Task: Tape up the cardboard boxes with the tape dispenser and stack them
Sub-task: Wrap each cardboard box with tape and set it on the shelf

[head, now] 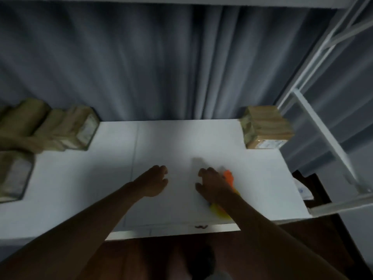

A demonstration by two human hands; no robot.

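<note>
Grey curtain [141, 63] is seen behind a white desk [262, 178]; white metal frame [314, 118] stands at the right edge, dark floor [302, 239] below the near edge. Cardboard boxes [60, 128] are piled at the desk's far left, blurred; one more box [14, 174] sits at the left edge, nearer. A single box [266, 128] is placed at the far right corner, a pale label on its near face, text too blurred to be read. The desk's middle is taken up only by the hands. Left hand [155, 182] is held just above the desk, fingers loosely curled, nothing gripped. Right hand [214, 184] is near it, fingers bent, over an orange-and-yellow tape dispenser [229, 176]; whether it is gripped cannot be told. The dispenser's long axis runs from near edge to far right, orange end farthest.
</note>
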